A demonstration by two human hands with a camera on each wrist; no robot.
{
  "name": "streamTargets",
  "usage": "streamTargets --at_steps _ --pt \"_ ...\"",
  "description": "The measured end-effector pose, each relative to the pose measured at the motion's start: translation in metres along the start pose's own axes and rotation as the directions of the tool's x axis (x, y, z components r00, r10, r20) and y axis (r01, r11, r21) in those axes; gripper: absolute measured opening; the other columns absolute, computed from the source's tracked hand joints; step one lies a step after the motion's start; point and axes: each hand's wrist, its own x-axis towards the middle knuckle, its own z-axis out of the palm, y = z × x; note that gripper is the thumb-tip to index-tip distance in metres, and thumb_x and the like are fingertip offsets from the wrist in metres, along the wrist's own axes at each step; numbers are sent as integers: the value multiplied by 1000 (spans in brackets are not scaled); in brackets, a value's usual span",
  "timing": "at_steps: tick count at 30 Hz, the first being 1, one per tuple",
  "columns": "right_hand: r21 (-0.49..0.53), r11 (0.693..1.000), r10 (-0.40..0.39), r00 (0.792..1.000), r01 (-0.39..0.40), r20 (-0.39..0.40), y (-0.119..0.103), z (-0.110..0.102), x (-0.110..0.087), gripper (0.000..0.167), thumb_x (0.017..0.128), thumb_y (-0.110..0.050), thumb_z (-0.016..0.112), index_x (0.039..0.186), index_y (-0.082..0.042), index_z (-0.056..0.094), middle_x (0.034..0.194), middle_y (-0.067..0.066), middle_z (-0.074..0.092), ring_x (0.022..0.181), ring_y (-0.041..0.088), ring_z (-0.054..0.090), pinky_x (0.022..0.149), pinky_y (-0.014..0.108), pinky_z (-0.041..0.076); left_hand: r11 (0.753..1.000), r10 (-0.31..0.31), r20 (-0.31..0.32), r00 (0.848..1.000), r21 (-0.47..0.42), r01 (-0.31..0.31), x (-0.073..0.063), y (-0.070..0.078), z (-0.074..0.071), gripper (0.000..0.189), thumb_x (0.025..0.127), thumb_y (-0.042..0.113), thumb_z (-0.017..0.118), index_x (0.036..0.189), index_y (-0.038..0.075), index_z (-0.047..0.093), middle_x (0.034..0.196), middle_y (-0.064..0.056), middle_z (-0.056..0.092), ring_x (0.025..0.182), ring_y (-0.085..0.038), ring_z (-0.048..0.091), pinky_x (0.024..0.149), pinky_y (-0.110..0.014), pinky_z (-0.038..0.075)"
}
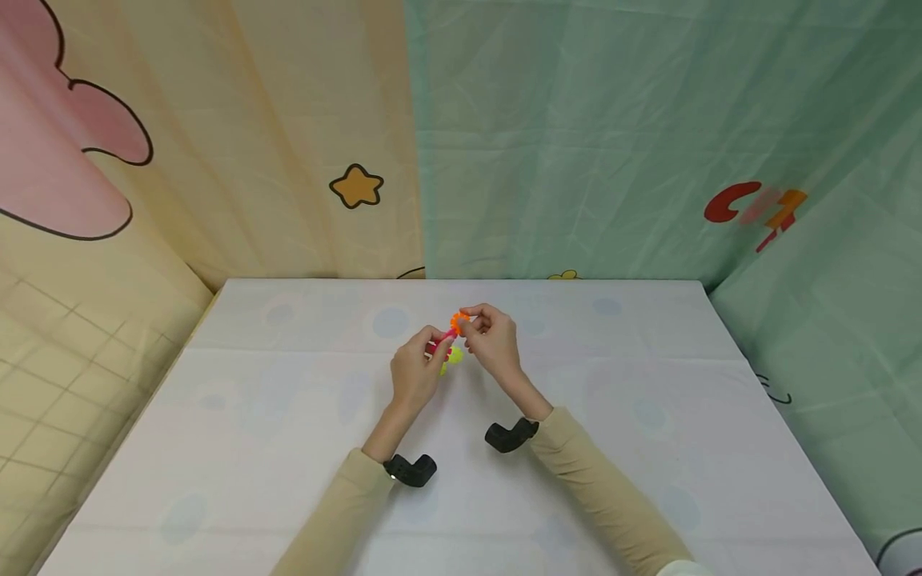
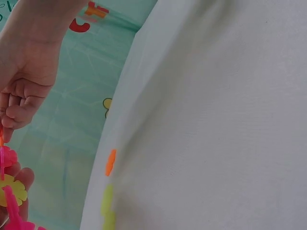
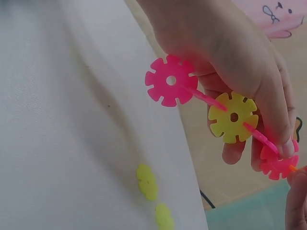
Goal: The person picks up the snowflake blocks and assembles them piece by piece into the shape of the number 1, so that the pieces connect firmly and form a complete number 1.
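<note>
Assembly of interlocking notched plastic discs, held above the far part of the white-covered surface (image 1: 216, 448). The left hand (image 1: 416, 372) supported a chain (image 3: 233, 132) of pink and yellow pieces, its fingers pinching the pink disc (image 3: 275, 166) at one end. A yellow disc (image 3: 219, 125) sat mid-chain between edge-on pink pieces, and a second pink disc (image 3: 157, 82), face-on, formed the free end. The right hand (image 1: 495, 340) pinched an orange disc (image 1: 458, 322) between thumb and forefinger, its edge meeting the gripped pink disc. Two loose yellow discs (image 3: 147, 182) and a loose orange disc (image 2: 111, 163) lay on the surface near the hands.

The step in hand appeared to be joining the orange disc to the chain; whether the notches had fully engaged could not be told. The next move seemed to call for aligning slot with slot, the discs crosswise, and pressing while the left fingers braced the pink disc.
</note>
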Motion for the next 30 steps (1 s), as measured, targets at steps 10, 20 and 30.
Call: streamTargets --at_steps 10,20,30 --pt "3 999 46 999 -46 26 -23 -5 -8 18 88 2 61 104 10 66 74 30 64 55 42 58 47 17 45 1000 -7 -17 1000 -25 6 -1 -1 4 17 90 24 68 84 8 66 66 -4 69 61 -17 64 53 -21 44" --pt "12 1000 27 999 -27 33 -38 -10 -14 18 88 4 60 103 11 66 73 32 63 48 18 55 48 16 46 999 7 -47 999 -44 -9 -3 0 7 17 89 23 68 85 6 67 67 -5 69 63 -17 64 56 -24 48" --pt "-9 1000 21 1000 -21 18 -42 -10 -14 17 87 5 59 102 10 67 69 27 62 47 10 53 47 16 45 998 52 -87 995 -37 -56 -1 2 6 15 88 21 70 84 6 67 65 -4 68 61 -17 64 55 -25 48"
